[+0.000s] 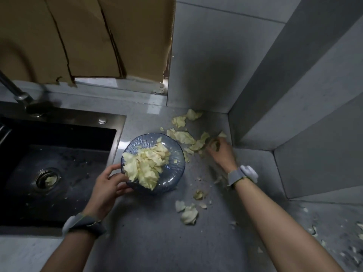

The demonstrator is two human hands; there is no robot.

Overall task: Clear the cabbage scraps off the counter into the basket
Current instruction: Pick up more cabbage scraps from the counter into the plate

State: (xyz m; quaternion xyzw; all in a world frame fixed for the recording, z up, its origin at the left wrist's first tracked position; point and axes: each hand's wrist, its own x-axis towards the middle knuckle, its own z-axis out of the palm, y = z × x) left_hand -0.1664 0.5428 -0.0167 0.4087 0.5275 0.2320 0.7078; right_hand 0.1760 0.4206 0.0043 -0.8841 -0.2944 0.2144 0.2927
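Desk (149, 232): grey stone, your work surface.
Sink (115, 122): dark basin at 9 o'clock of the basket.
Basket (176, 154): a ribbed blue glass dish, mid-desk, already carrying a cabbage heap (145, 165).
Cabbage scraps (183, 137): loose on the desk at 1 to 2 o'clock of the basket. A second lot (189, 213) lay at 5 o'clock.
Left grip (107, 188): you grasped the basket's 8 o'clock rim, thumb on top.
Right grip (221, 152): set among the 2 o'clock scraps and blurred, so whether it had clenched on them could not be told.
Step, as judged: gathering, about half done.
Next move called for drawing those scraps toward 9 o'clock and over the rim, then taking the 5 o'clock lot.
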